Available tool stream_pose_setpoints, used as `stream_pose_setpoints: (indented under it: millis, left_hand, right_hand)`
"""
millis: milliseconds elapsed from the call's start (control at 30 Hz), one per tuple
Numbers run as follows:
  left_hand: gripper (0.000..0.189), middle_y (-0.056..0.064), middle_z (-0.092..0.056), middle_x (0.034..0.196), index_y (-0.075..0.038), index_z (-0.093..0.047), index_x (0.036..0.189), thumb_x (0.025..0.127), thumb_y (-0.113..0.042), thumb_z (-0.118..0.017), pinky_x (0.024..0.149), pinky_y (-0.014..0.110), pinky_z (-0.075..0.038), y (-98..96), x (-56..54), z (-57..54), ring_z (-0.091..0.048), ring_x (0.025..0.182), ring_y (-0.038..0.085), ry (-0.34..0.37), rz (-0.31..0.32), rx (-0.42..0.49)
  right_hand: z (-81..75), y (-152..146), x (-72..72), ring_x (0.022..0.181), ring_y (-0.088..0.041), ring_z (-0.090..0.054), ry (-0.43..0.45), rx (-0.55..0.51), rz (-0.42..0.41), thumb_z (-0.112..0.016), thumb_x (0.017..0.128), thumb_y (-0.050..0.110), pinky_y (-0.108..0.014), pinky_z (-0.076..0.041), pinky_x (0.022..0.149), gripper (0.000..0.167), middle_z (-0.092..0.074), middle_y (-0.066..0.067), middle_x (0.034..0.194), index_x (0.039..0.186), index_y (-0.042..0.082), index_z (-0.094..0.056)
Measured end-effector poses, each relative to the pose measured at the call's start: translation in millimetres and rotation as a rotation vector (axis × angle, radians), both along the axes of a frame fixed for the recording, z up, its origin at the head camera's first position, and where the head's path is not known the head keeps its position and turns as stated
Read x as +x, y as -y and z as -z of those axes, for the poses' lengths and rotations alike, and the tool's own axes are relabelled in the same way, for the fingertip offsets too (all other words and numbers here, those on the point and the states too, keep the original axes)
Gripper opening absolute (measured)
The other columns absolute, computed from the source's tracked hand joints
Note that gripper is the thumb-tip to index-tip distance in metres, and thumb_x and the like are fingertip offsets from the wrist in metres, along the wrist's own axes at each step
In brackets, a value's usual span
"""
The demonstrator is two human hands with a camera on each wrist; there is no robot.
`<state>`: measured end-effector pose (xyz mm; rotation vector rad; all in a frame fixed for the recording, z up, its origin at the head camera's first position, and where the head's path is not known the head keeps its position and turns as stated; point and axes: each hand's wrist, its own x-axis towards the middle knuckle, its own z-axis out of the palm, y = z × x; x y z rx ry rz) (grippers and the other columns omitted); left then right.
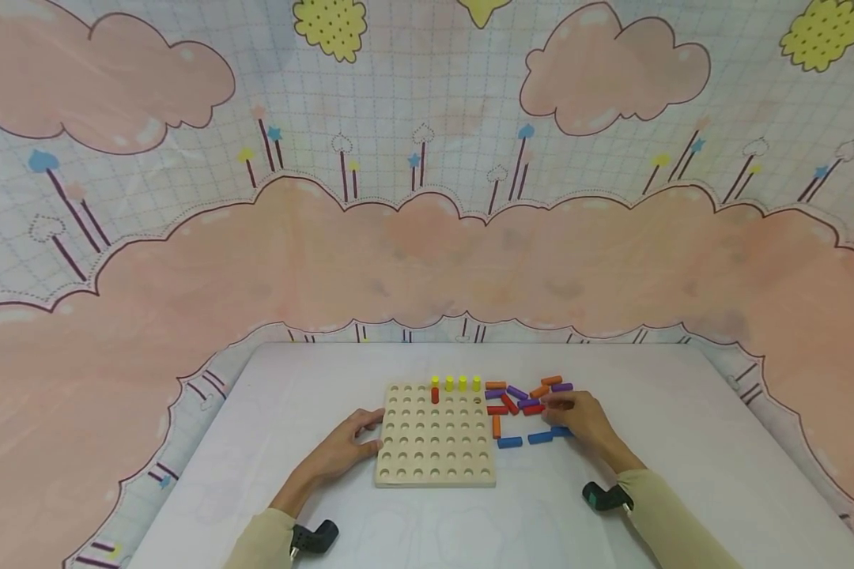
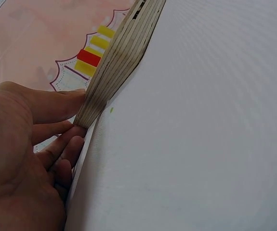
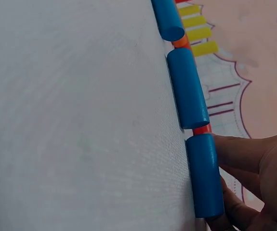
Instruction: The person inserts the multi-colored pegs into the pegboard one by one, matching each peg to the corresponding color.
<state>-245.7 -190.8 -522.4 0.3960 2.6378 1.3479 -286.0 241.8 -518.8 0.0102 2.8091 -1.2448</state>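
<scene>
A wooden pegboard (image 1: 435,480) with rows of round holes lies flat on the table. My left hand (image 1: 345,442) holds its left edge, thumb and fingertips against the wood. Several yellow pegs (image 1: 462,383) stand upright along the far row, and one red peg (image 1: 435,395) is upright just in front of them. Right of the board, my right hand (image 1: 583,419) reaches down with fingertips at the end of a lying red peg (image 1: 532,410); I cannot tell whether they pinch it. A blue peg (image 3: 205,175) lies beneath this hand, partly covering its fingers in the right wrist view.
Loose orange (image 1: 496,427), purple (image 1: 517,392), red and blue pegs (image 1: 510,442) lie scattered right of the board. White table cloth (image 1: 313,379) surrounds them. A patterned pink curtain (image 1: 427,269) hangs behind. Each wrist wears a small black camera (image 1: 316,537).
</scene>
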Motion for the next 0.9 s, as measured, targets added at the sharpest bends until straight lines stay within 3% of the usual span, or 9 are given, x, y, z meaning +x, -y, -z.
stream_pose_setpoints:
  millis: [300,667,900]
  left_hand:
    - [0.057,0.002,-0.058,0.122,-0.006,-0.051,0.142,0.089,-0.016,-0.070,0.110,0.058,-0.034,-0.1,0.4,0.1,-0.049,0.120,0.025,-0.011,0.002,-0.010]
    - [0.057,0.005,-0.057,0.125,-0.005,-0.050,0.142,0.090,-0.015,-0.069,0.112,0.059,-0.033,-0.9,1.6,-1.4,-0.049,0.122,0.027,-0.009,0.000,-0.001]
    - [0.057,0.005,-0.058,0.125,-0.006,-0.050,0.142,0.090,-0.016,-0.069,0.112,0.060,-0.033,0.2,2.2,-0.3,-0.050,0.122,0.028,-0.012,-0.005,-0.005]
  right_hand:
    - [-1.0,0.5,0.1,0.102,-0.027,-0.059,-0.004,0.034,-0.022,-0.071,0.090,0.015,-0.040,-0.055,0.087,0.029,-0.068,-0.013,0.110,0.116,0.005,-0.071]
    - [-0.9,-3.0,1.3,0.097,-0.024,-0.056,0.013,-0.014,0.004,-0.071,0.090,0.015,-0.031,-0.052,0.081,0.025,-0.066,-0.010,0.109,0.114,0.009,-0.071]
    - [-6.0,-7.6,5.3,0.100,-0.026,-0.062,0.011,-0.060,0.001,-0.065,0.094,0.012,-0.039,-0.056,0.089,0.024,-0.067,-0.014,0.115,0.117,0.008,-0.069]
